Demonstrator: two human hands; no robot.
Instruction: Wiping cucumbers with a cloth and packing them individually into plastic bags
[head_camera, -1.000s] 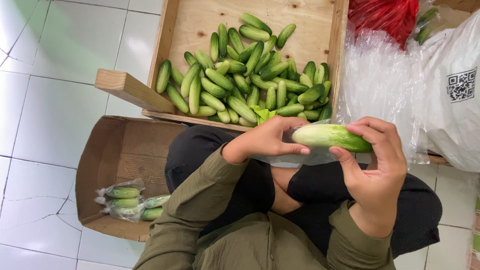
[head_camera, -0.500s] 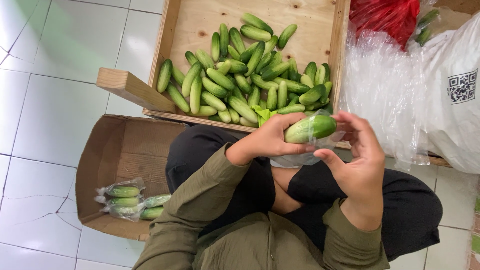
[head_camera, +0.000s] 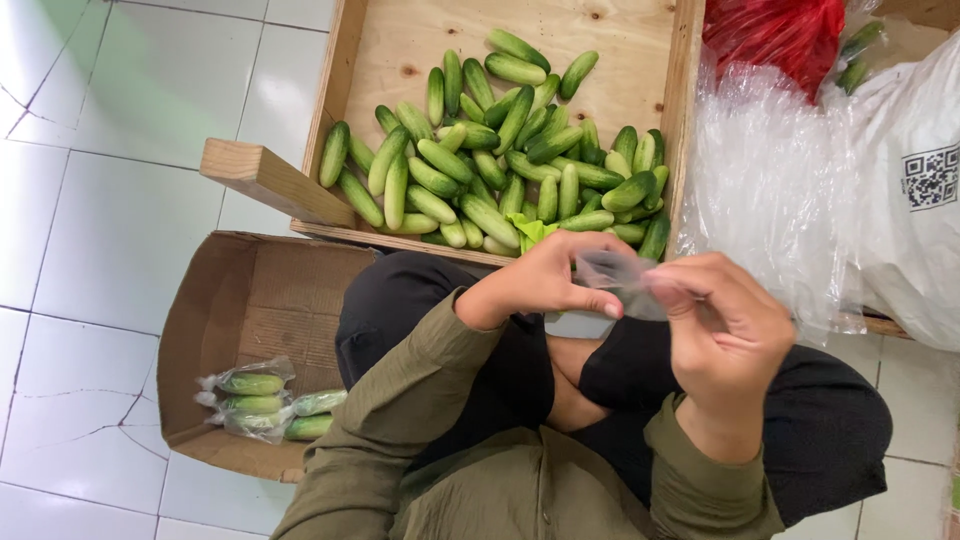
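Clear plastic bag (head_camera: 615, 275) pinched between left hand (head_camera: 545, 280) and right hand (head_camera: 725, 335) (both grips closed on it), above the cucumber crate (head_camera: 683, 120).

Left hand (head_camera: 545, 280) and right hand (head_camera: 725, 335) pinching clear plastic bag (head_camera: 615, 275), cucumber crate (head_camera: 345, 65) just beyond grip, bagged cucumbers (head_camera: 255, 400) in cardboard box (head_camera: 215, 300) left of grip.

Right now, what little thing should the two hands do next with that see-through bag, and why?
Probably rub the clear plastic bag open at its mouth. The left hand and the right hand both pinch it, it looks flat with nothing inside, and loose cucumbers lie waiting in the wooden crate, while bagged cucumbers sit in the cardboard box.
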